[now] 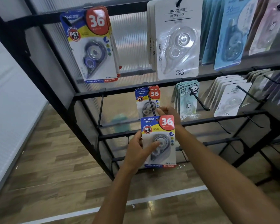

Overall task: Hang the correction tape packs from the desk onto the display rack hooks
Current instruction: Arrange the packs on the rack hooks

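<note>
While the left hand [138,149] grips a glossy card pack [158,141] by its left edge, thumb on the clear blister, the right hand [169,113] pinches its top at 12 o'clock, beside a thin black hook [151,105] carrying matching packs [146,101].

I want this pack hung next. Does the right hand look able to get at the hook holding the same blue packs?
Probably yes: the right hand is already beside that hook, with nothing between them.
</note>
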Demonstrator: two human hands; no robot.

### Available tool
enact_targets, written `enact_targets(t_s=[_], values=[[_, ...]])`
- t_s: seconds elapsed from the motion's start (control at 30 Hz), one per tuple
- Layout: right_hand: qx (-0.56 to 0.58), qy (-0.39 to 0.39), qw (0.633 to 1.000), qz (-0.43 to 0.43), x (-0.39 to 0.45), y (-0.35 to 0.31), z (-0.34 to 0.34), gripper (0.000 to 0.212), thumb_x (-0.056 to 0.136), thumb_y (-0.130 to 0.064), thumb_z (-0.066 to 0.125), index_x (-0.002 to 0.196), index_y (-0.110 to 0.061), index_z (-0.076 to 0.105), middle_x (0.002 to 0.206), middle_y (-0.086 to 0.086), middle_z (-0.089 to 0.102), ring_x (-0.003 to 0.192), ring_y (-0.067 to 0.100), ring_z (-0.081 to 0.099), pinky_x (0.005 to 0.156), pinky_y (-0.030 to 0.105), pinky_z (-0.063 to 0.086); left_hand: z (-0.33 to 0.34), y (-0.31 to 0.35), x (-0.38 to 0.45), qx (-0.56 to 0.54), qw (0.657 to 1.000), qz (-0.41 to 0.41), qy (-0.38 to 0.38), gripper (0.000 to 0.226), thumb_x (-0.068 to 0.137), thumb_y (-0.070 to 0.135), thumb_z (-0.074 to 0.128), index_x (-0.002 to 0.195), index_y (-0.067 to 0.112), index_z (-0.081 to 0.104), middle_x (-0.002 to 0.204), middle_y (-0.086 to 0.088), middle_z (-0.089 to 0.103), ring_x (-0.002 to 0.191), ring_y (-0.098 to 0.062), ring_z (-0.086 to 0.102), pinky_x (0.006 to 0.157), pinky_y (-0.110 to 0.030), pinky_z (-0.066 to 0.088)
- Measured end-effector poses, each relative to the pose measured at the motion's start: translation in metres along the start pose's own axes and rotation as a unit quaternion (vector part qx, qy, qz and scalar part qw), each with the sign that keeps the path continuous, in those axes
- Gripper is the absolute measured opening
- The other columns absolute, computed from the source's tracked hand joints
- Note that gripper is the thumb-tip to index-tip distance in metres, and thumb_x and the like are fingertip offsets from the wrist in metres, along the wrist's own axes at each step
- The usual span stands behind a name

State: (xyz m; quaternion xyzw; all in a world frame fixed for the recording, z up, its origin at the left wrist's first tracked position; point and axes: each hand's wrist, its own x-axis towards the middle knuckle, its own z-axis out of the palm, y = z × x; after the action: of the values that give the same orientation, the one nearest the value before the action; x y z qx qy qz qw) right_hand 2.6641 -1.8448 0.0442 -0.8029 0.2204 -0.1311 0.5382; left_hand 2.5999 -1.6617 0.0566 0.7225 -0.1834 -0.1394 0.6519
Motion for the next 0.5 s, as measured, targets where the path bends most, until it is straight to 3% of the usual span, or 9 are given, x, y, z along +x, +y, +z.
enact_targets(t_s=[0.1, 0.27, 0.33, 0.4, 0.5], values=[[-0.020, 0.011, 1.000, -0.017, -0.004, -0.002, 0.000, 0.034, 0.092, -0.034, 0.059, 0.110, -0.004, 0.062, 0.094, -0.002, 0.060, 0.083, 0.010, 0.057, 0.056, 0.007, 0.036, 0.000, -0.002, 0.001, 0.005, 1.000, -0.001, 0.006, 0.042, 0.069, 0.035, 0.073, 0.105, 0.027, 0.054, 0.102, 0.009, 0.068, 0.092, -0.002, 0.068, 0.067, -0.016, 0.054], [-0.008, 0.012, 0.999, -0.032, -0.006, -0.001, -0.002, 0.031, 0.092, -0.032, 0.059, 0.105, -0.005, 0.062, 0.093, -0.002, 0.060, 0.076, 0.005, 0.055, 0.052, -0.001, 0.037, 0.002, -0.008, 0.007, 0.021, 0.999, 0.003, 0.034, 0.042, 0.066, 0.042, 0.072, 0.102, 0.031, 0.054, 0.099, 0.015, 0.067, 0.090, 0.002, 0.067, 0.063, -0.013, 0.052], [0.003, 0.009, 1.000, -0.028, -0.005, 0.001, -0.003, 0.028, 0.092, -0.028, 0.060, 0.103, -0.002, 0.063, 0.094, 0.004, 0.064, 0.081, 0.011, 0.057, 0.059, 0.006, 0.041, 0.003, -0.011, 0.011, 0.041, 0.998, 0.000, 0.043, 0.042, 0.066, 0.047, 0.071, 0.101, 0.032, 0.052, 0.099, 0.015, 0.066, 0.090, 0.003, 0.066, 0.063, -0.013, 0.052], [-0.022, -0.004, 0.999, -0.037, -0.004, 0.003, -0.006, 0.025, 0.091, -0.021, 0.061, 0.103, 0.001, 0.063, 0.098, 0.008, 0.065, 0.086, 0.015, 0.058, 0.071, 0.020, 0.046, 0.003, -0.014, 0.018, 0.062, 0.997, -0.007, 0.047, 0.038, 0.070, 0.046, 0.070, 0.101, 0.034, 0.051, 0.100, 0.016, 0.064, 0.089, 0.004, 0.066, 0.063, -0.013, 0.052], [-0.078, -0.013, 0.996, -0.047, -0.003, 0.005, -0.010, 0.018, 0.092, -0.018, 0.059, 0.096, -0.002, 0.065, 0.092, 0.003, 0.064, 0.082, 0.015, 0.058, 0.073, 0.024, 0.043, 0.001, -0.018, 0.039, 0.087, 0.995, -0.023, 0.036, 0.036, 0.082, 0.038, 0.068, 0.111, 0.027, 0.049, 0.106, 0.008, 0.063, 0.092, -0.004, 0.066, 0.068, -0.019, 0.056]])
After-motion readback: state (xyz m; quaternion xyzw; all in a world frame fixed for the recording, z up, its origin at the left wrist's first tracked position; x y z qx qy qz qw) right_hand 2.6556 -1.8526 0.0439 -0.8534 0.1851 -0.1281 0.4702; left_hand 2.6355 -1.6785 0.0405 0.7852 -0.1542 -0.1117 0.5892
